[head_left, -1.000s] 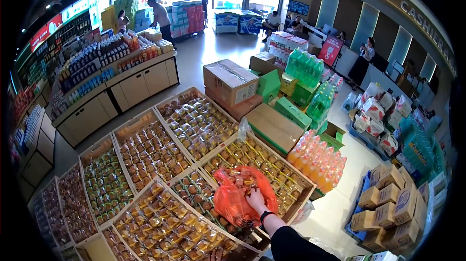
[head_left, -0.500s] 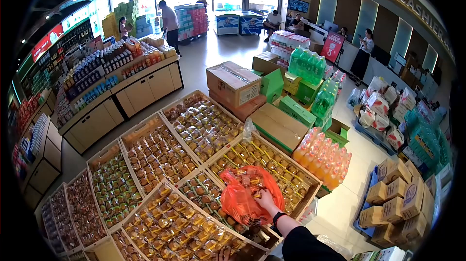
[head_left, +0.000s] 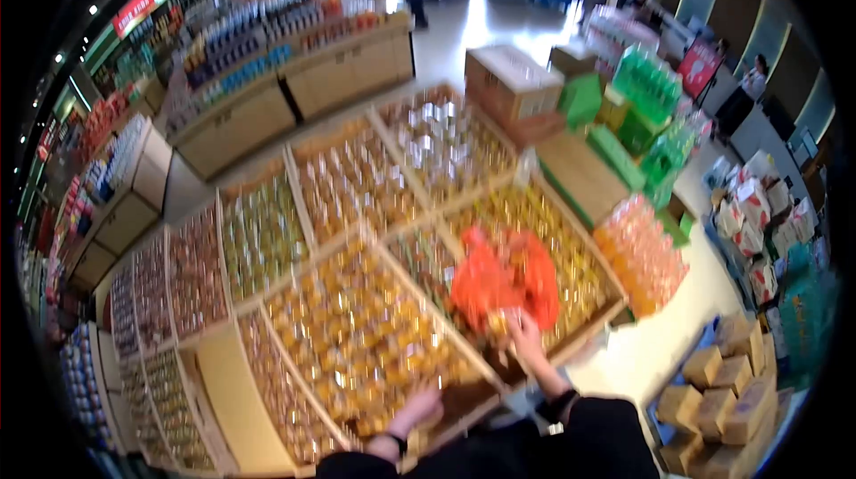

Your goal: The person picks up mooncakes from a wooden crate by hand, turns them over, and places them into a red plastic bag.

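An orange-red plastic bag (head_left: 486, 283) lies on the wrapped snacks where several compartments meet. At its near edge is my right hand (head_left: 526, 339), its fingers closed on a small wrapped snack (head_left: 499, 320) with a yellowish wrapper. My left hand (head_left: 422, 408) reaches over the near corner of a wooden compartment of yellow-wrapped snacks (head_left: 357, 327). Motion smears its fingers, so I cannot make out whether they hold anything. Blur also hides what the bag contains.
Wooden dividers (head_left: 406, 274) separate the snack compartments. Beyond them stand cardboard boxes (head_left: 513, 82), green bottles (head_left: 648, 78) and packs of orange drinks (head_left: 644, 252). Brown cartons (head_left: 718, 390) are stacked on the floor at right. Shelves (head_left: 348, 56) hold goods at the back left.
The view has swung left and down, with blur. My right hand has drawn back from inside the bag to its near edge, holding a wrapped snack. My left hand shows more fully over the snacks.
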`<move>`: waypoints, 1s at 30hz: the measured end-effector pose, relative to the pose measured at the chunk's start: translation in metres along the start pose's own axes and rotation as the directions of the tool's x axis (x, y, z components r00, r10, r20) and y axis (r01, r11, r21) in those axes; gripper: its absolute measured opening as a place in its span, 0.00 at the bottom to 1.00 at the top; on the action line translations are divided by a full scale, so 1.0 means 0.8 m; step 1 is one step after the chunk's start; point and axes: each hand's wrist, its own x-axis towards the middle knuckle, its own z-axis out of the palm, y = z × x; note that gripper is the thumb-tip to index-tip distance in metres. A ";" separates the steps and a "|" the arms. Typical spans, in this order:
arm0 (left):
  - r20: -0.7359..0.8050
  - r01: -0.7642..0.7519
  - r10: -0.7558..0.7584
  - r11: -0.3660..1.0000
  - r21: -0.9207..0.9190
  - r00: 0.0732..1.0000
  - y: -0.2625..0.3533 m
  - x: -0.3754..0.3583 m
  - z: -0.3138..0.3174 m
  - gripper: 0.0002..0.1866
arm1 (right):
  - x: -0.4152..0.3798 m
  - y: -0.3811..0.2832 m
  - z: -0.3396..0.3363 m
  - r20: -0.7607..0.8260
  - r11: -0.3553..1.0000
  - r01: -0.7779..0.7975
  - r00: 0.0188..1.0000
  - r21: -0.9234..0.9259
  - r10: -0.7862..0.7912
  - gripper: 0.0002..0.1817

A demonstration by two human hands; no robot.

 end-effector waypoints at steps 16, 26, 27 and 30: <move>-0.110 0.086 -0.162 0.861 -0.502 0.981 0.032 -0.022 -0.090 0.17 | -0.034 -0.009 0.030 0.424 0.945 -0.313 0.871 0.092 0.247 0.12; -0.010 0.142 -0.285 0.508 -0.849 0.958 0.049 -0.021 -0.064 0.23 | -0.058 -0.016 0.072 0.831 0.868 0.444 0.552 -0.222 -0.070 0.10; 0.014 0.120 -0.277 0.371 -0.921 0.961 0.053 -0.020 -0.068 0.19 | -0.058 -0.031 0.074 0.811 0.924 0.276 0.583 -0.265 0.058 0.13; 0.161 0.174 -0.324 0.012 -0.985 0.932 0.066 -0.011 -0.082 0.17 | -0.064 -0.026 0.073 0.595 0.961 0.170 0.803 -0.217 -0.008 0.14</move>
